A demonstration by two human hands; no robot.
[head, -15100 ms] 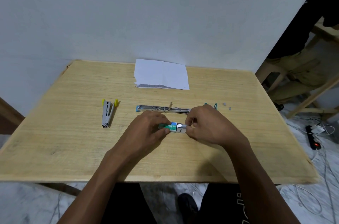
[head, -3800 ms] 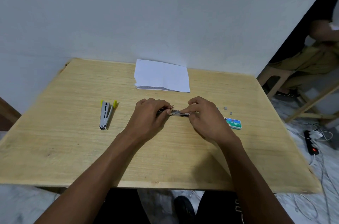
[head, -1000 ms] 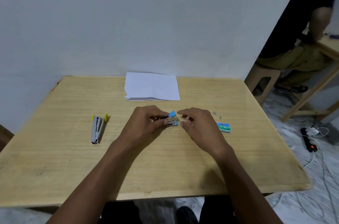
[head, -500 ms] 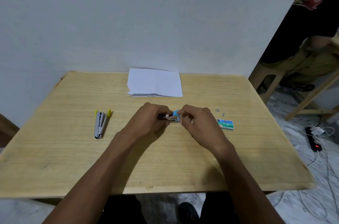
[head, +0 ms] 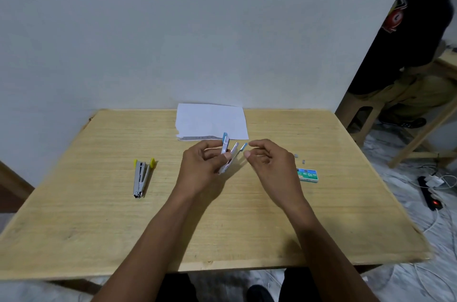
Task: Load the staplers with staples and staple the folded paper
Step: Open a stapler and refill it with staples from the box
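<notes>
Bench (head: 99, 227) of pale wood carries everything. Nearest on it, a yellow stapler (head: 141, 179) lies slightly splayed at the left, well apart from both hands. A staple box (head: 308, 175) just beside the right wrist reads "No.10". Two loose staple bits (head: 295, 155) lie just beyond it. The left grip (head: 204, 168) curls round the lower part of the blue stapler (head: 228, 153), held up with its arms fanned apart. The right grip (head: 269, 165) holds nothing, its fingers loosely bent and the forefinger close to a blue tip. Folded paper (head: 211, 121) lies beyond, by the wall.
</notes>
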